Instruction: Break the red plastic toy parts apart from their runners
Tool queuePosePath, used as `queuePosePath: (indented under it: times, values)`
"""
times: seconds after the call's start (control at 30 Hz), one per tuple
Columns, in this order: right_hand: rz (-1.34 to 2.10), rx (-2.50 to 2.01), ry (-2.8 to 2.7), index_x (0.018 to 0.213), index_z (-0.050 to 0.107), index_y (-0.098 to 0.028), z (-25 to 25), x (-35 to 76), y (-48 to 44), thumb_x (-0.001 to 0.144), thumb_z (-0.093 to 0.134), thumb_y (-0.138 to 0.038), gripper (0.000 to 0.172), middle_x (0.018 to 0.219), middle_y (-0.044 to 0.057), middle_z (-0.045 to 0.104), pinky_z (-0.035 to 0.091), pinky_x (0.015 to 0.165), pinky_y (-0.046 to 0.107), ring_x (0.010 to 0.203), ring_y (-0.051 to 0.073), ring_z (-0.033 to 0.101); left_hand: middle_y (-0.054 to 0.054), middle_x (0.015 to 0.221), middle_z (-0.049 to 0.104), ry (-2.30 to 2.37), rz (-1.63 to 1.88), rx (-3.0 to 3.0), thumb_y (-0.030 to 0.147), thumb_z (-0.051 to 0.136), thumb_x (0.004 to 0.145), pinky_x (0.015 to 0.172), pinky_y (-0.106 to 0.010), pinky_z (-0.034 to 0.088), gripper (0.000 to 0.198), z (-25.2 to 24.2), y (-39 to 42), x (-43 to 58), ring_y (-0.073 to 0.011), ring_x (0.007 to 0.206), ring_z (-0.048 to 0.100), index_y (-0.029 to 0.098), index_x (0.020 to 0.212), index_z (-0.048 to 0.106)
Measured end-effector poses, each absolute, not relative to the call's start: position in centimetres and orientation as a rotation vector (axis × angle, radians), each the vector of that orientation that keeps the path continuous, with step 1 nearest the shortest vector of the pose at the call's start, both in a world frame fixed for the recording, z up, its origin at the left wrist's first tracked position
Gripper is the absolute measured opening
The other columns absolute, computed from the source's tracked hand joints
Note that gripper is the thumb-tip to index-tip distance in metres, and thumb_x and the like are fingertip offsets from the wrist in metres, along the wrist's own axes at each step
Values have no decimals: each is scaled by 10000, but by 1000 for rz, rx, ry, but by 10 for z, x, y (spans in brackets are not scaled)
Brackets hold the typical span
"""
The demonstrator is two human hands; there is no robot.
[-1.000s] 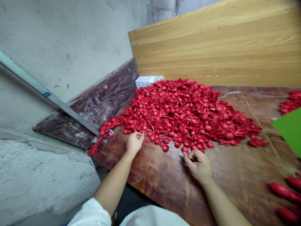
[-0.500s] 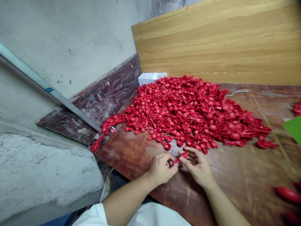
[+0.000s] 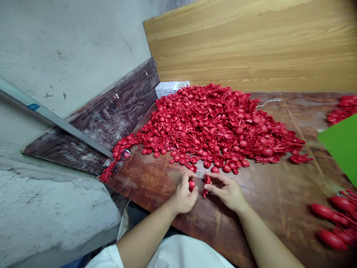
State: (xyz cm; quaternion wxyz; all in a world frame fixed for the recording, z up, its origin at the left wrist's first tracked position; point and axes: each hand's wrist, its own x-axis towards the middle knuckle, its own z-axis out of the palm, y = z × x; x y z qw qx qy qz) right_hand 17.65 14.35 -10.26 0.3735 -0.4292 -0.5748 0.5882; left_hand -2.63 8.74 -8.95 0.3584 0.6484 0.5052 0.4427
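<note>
Near the table's front edge, my left hand (image 3: 185,194) is curled around a rounded red piece (image 3: 191,185). Close by on its right, my right hand (image 3: 227,191) pinches another red piece (image 3: 206,182) between thumb and fingers, its narrow end pointing down. A small gap separates the two pieces. Just beyond both hands spreads a big heap of red plastic parts (image 3: 212,123), many cup-shaped and some with thin prongs.
Glasses (image 3: 119,163) lie by red pieces at the left edge. White stacked blocks (image 3: 167,88) stand behind the heap. On the right are a green sheet (image 3: 341,145) and larger red objects (image 3: 331,238). A metal bar (image 3: 69,128) slants at left.
My hands were together on one red item; now they are apart, each with a piece. The view has shifted right, showing more of the green sheet and the red objects.
</note>
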Motion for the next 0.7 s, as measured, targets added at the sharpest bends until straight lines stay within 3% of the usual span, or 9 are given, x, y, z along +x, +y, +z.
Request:
queuePosePath:
  times: [0.1, 0.23, 0.43, 0.53, 0.7]
  values:
    - [1571, -1093, -1584, 1169, 721, -154, -99, 176, 144, 724, 846, -399, 524, 865, 65, 759, 591, 736, 356, 734, 196, 692, -74, 1206, 469, 1286, 1142, 1599, 124, 591, 866, 991, -362, 438, 451, -94, 89, -31, -184, 1062, 521, 225, 1252, 383]
    - [1712, -1000, -1582, 1239, 700, -181, -93, 172, 144, 791, 792, -414, 513, 1063, 103, 774, 583, 870, 404, 918, 246, 725, -36, 1090, 491, 1114, 1241, 1325, 197, 672, 867, 930, -323, 470, 379, -101, 96, -30, -142, 962, 541, 222, 1156, 429]
    - [1911, -854, -1505, 1276, 682, -227, -89, 172, 147, 836, 764, -390, 476, 1254, 100, 721, 498, 1044, 437, 1139, 273, 676, -51, 1100, 613, 912, 1302, 859, 183, 921, 612, 924, -338, 517, 663, -101, 101, -18, -160, 981, 648, 207, 1116, 491]
    - [1952, -874, -1404, 1246, 689, -207, -93, 174, 147, 815, 786, -386, 476, 1196, 103, 739, 520, 1005, 416, 1078, 251, 694, -72, 1036, 681, 996, 1303, 849, 209, 924, 617, 905, -328, 525, 547, -98, 100, -15, -166, 942, 684, 163, 1024, 561]
    - [1990, -851, -1282, 1200, 640, -196, -96, 176, 146, 798, 809, -344, 460, 1034, 74, 740, 561, 814, 314, 874, 166, 698, -76, 988, 725, 1071, 1331, 945, 249, 888, 687, 851, -303, 533, 451, -95, 97, -13, -161, 893, 699, 155, 1021, 600]
